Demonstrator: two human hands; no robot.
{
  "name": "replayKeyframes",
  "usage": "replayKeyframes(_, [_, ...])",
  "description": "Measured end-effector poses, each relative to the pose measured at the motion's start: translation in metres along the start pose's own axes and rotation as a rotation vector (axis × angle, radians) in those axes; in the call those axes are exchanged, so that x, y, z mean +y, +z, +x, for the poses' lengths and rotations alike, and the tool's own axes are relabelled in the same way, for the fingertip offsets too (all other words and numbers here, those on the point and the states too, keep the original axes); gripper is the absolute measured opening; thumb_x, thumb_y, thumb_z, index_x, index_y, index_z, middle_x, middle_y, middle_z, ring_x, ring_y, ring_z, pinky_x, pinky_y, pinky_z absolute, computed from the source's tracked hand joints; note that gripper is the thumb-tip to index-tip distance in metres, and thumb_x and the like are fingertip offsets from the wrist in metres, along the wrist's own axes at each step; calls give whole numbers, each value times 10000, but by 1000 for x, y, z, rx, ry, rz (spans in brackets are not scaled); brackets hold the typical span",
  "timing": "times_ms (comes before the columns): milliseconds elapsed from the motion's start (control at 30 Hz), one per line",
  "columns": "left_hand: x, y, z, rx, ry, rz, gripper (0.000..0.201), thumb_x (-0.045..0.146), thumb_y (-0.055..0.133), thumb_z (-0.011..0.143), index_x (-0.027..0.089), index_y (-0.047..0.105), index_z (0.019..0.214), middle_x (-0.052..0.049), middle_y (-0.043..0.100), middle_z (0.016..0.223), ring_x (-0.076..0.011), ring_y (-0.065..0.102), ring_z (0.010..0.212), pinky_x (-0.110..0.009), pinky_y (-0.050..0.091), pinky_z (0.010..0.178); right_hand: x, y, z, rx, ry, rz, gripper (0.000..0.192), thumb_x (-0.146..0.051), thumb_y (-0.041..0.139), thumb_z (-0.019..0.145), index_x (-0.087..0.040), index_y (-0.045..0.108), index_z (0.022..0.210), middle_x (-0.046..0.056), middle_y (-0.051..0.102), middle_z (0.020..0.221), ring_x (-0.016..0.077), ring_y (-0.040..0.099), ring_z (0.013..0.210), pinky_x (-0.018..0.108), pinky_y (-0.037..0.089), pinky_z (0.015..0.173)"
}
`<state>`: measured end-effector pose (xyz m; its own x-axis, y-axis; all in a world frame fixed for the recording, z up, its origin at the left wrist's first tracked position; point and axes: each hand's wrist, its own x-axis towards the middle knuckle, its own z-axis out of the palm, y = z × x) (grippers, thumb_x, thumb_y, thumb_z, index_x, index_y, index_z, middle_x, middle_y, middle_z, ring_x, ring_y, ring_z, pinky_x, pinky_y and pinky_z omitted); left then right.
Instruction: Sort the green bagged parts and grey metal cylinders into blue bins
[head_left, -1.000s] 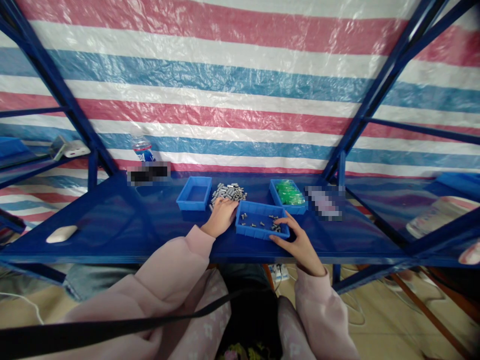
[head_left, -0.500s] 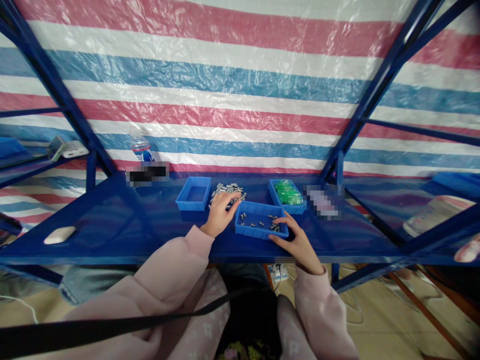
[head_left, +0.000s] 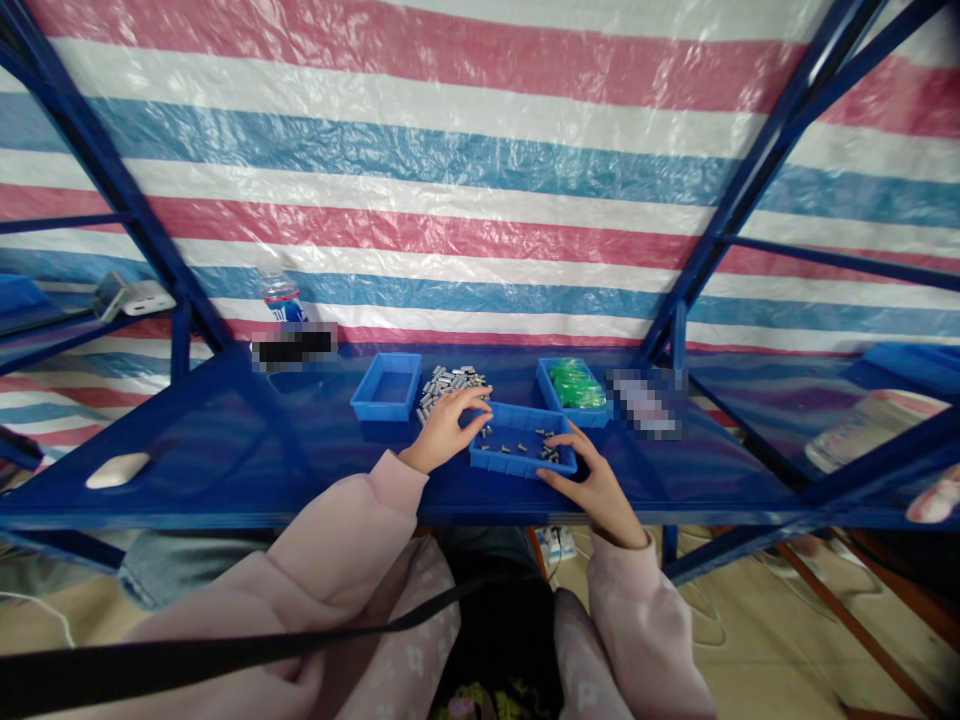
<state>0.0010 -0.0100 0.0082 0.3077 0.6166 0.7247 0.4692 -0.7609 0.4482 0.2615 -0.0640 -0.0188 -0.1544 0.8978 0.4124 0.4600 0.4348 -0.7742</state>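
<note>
right hand [head_left: 596,487] open, fingers steadying shallow blue plastic tray of small metal screws [head_left: 523,451] | left hand [head_left: 445,428] loosely curled at tray's left rim, fingertips over loose grey metal sleeve pile [head_left: 450,381] on blue metal shelf [head_left: 225,450] | empty blue bin [head_left: 388,386], green-parts bin [head_left: 574,387] behind

Water bottle [head_left: 281,297] far left; green-filled bin [head_left: 574,389] right.

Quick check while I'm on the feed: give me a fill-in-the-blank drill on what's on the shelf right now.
1. The left hand reaches into the pile of ____ metal pieces.
2. The right hand rests at the near tray, whose colour is ____.
3. The far right tray holds ____ parts.
4. The far left tray is ____.

Missing words: grey; blue; green; empty
</note>
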Motion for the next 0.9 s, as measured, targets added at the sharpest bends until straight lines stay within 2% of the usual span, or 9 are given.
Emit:
replayKeyframes(400, [-5, 1, -1, -42, -65, -41, 328, 218, 587, 894, 208, 550, 1220, -31, 728, 961, -192, 652, 1008, -369, 474, 968, 1, 0, 0, 0, -2, -8, 341, -403, 760, 738, -264, 626, 1018, 70, 631, 1233, 307, 319, 1420, 489, 291, 1140])
replayKeyframes(500, [-5, 0, -2, -40, -78, -6, 329, 225, 561, 909, 207, 543, 1238, -54, 700, 1045, -187, 648, 960, -365, 501, 930, 0, 1, 1, 2, -4, -7, 338, -408, 757, 739, -267, 628, 1017, 64, 645, 1214, 305, 326, 1417, 486, 291, 1142])
replayKeyframes(600, [-3, 0, -3, -47, -77, 51, 303, 228, 505, 939, 191, 543, 1237, -90, 659, 1151, -199, 632, 999, -378, 508, 936, -1, 1, 0, 0, 1, -7, 365, -414, 753, 742, -270, 624, 1052, 63, 628, 1250, 304, 327, 1417, 481, 295, 1143])
replayKeyframes(733, [-3, 0, -3, -73, -77, 92, 289, 229, 451, 963, 188, 548, 1232, -103, 639, 1190, -220, 606, 1096, -397, 488, 981, -3, 1, -1, 12, 35, 8, 507, -424, 754, 736, -275, 572, 1185, 65, 554, 1346, 307, 383, 1379, 482, 305, 1140])
replayKeyframes(900, [-7, 2, -3, -80, -104, 181, 281, 203, 395, 978, 200, 581, 1189, -84, 659, 1161, -222, 597, 1119, -405, 460, 1001, -1, 1, -1, 3, 79, 76, 762, -438, 753, 740, -289, 390, 1392, 75, 491, 1394, 292, 505, 1259, 465, 415, 1068])
